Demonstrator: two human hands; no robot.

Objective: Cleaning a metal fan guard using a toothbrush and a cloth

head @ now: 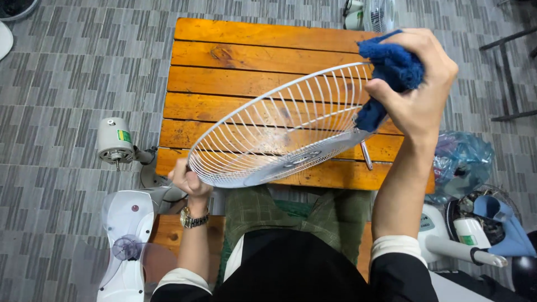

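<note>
— Where's our white fan grille [279, 134]?
— Tilted above the wooden table [251, 50]. Our left hand [187, 182] pinches its rim at eight o'clock; our right hand [419, 84], at two o'clock, is closed around a blue cloth [391, 67] pressed against the wires.

even, bright overhead light, soft shadows, no glare. centre sharp; wide-angle bending at edges, slight blur at bottom corners.

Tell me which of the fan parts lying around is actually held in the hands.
The white wire fan grille: left hand grips its rim, right hand presses a blue cloth on it.
</note>
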